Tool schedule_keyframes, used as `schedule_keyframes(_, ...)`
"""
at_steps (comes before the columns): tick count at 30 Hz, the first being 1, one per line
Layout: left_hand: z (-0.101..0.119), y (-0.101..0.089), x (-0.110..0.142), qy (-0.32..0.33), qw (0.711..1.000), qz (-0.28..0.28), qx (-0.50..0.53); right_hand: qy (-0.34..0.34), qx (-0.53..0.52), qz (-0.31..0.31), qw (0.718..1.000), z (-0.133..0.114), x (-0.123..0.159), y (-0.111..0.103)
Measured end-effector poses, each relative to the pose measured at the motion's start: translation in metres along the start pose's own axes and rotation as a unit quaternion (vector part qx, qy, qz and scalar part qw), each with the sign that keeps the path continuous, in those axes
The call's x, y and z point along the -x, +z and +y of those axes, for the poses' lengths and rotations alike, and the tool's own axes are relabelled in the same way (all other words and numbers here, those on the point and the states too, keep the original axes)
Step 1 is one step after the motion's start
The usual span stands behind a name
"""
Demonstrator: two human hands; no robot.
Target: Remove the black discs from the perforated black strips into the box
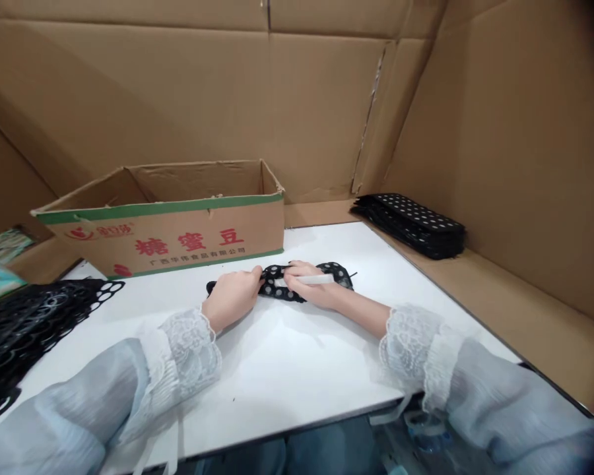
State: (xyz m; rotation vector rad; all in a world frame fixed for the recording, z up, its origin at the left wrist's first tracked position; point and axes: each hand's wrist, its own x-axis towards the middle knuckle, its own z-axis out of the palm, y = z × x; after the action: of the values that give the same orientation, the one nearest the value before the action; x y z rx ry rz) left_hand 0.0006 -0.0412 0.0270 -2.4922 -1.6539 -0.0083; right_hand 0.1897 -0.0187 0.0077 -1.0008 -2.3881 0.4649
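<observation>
A black piece with white polka dots (283, 291), maybe fabric, lies on the white table in front of me. My left hand (235, 293) is closed on the left part of it, thumb and fingers pinching its edge. My right hand (309, 280) rests over its right part. In the right fingers is a slim white stick-like tool (321, 280), lying low and nearly level across the dotted piece. Its tip is too small to make out, so its kind is unclear. Part of the dotted piece is hidden under both hands.
Behind my left hand stands an open cardboard box (202, 237) with red lettering. A pile of black openwork pieces (24, 330) covers the table's left side. Stacked black dotted pieces (410, 221) lie at the back right. Cardboard walls (327, 105) enclose the white table (297, 369).
</observation>
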Motion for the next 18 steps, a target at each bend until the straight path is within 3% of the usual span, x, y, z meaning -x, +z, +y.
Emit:
schedule_keyframes(8,-0.0008,0.0068,-0.0015,0.007,0.998,0.02,0.052,0.028,-0.106,-0.014,0.994,0.0007,-0.001,-0.0063)
schedule_keyframes(18,-0.0021,0.0113,-0.002,-0.006,0.996,0.051,0.071,0.021,-0.077,-0.041,0.996,-0.0015,0.0034,-0.007)
